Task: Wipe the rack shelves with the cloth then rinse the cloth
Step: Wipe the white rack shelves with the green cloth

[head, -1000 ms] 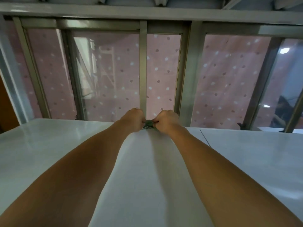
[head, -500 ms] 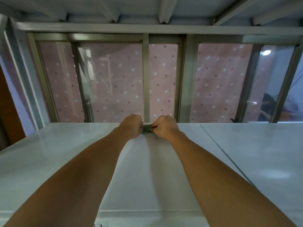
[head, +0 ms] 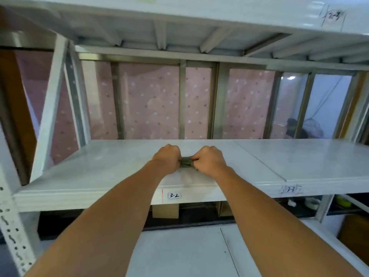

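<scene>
A white metal rack shelf (head: 111,166) labelled 3-2 runs across the middle of the view. A small dark green cloth (head: 186,162) lies bunched on it near the front edge. My left hand (head: 167,159) and my right hand (head: 210,160) are both fisted on the cloth, one at each end, knuckles up. Only a narrow strip of cloth shows between the fists. A faint damp streak marks the shelf just in front of the hands.
Another white shelf (head: 179,11) sits overhead, and a lower shelf (head: 179,250) is below my forearms. A perforated upright (head: 12,232) stands at the left. Behind the rack is a window (head: 151,104) with a pink dotted curtain. Cardboard boxes (head: 165,211) sit under the middle shelf.
Both hands have dragged the cloth from the back of the shelf toward its front edge. My head has pulled back, so the front lip, the labels and the lower shelf now show.
</scene>
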The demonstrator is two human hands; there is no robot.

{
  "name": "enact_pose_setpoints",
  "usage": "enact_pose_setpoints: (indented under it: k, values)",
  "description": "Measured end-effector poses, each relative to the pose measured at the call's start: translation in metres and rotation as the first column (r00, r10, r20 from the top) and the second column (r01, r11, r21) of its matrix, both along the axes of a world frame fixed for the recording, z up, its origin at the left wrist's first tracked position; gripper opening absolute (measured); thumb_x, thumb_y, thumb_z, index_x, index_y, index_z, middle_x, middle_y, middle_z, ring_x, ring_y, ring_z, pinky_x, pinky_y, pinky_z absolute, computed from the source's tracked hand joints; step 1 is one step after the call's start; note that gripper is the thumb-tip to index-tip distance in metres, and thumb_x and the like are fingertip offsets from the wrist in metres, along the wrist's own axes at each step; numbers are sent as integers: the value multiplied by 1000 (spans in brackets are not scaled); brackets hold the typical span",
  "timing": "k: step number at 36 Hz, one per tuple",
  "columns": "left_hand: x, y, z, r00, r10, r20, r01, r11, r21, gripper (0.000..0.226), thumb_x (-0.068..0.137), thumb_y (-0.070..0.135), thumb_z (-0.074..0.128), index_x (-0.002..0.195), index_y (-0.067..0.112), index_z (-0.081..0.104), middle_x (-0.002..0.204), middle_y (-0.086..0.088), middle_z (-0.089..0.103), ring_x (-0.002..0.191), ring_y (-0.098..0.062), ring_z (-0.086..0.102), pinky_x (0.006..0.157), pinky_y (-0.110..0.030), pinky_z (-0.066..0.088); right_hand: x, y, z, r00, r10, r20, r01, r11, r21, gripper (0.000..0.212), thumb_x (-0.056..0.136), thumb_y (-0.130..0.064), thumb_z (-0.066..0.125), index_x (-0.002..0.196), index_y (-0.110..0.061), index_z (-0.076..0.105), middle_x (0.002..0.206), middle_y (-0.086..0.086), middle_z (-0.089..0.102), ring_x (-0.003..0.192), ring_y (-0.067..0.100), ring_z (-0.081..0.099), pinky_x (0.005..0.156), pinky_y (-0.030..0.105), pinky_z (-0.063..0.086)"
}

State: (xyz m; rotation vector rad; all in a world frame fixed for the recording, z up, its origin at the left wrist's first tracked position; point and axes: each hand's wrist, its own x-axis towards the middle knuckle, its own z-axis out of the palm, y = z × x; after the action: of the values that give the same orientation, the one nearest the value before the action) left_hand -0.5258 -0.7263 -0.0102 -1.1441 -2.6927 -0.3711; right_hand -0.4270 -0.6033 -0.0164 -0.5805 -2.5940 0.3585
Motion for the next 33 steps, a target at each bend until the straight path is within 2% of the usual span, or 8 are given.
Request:
enact_pose_setpoints:
  k: [5,11,13,16,23,29,33]
  values:
    - [30,-34,-2,999,-16,-32,15,1000,-11,28,91,12,52,113,13,71,103,-11,58,86,-26,52,76,-34,52,31,-34,1,1000,-1,14,1,1000,9,29,87,-25,62,109,-34,78,96,-4,75,85,18,63,65,20,48]
    - [55,-73,-4,997,-29,-66,28,1000,-12,24,93,15,54,107,14,73,90,-6,56,84,-23,54,67,-31,45,51,-69,2,1000,4,10,-4,1000,16,26,88,-24,64,108,-30,79,89,-3,74,73,14,57,52,18,38]
    - [58,-83,-4,997,-33,-63,33,999,-8,24,92,16,54,108,13,72,89,-6,52,85,-24,52,67,-32,43,53,-79,3,1000,4,10,-4,1000,18,24,88,-24,65,106,-27,80,85,-3,72,71,14,58,52,18,39]
    - [60,-96,-5,998,-22,-59,22,1000,0,23,93,18,56,110,14,72,91,-6,51,85,-24,51,69,-32,43,55,-92,4,1000,27,16,-27,999,41,24,88,-24,64,106,-26,80,91,-1,74,72,15,56,52,18,37]
    - [57,-119,-5,999,4,-33,-3,1000,26,23,95,21,59,111,15,74,92,-5,58,84,-22,54,69,-30,46,51,-112,6,994,96,48,-99,992,72,27,92,-26,62,115,-27,76,101,-2,76,80,17,60,53,18,37]
    - [49,-126,-3,999,8,-32,-7,1000,23,24,95,19,57,111,14,75,89,-5,58,80,-22,55,65,-29,45,41,-113,7,990,129,61,-132,989,61,26,92,-24,63,114,-28,76,103,-3,76,84,17,62,64,18,47]
    - [39,-123,-2,1000,14,-23,-13,999,32,25,96,17,58,114,13,74,90,-5,59,76,-20,54,64,-27,43,30,-111,9,987,141,78,-145,988,58,28,89,-22,63,112,-30,77,101,-5,76,81,14,59,56,17,41]
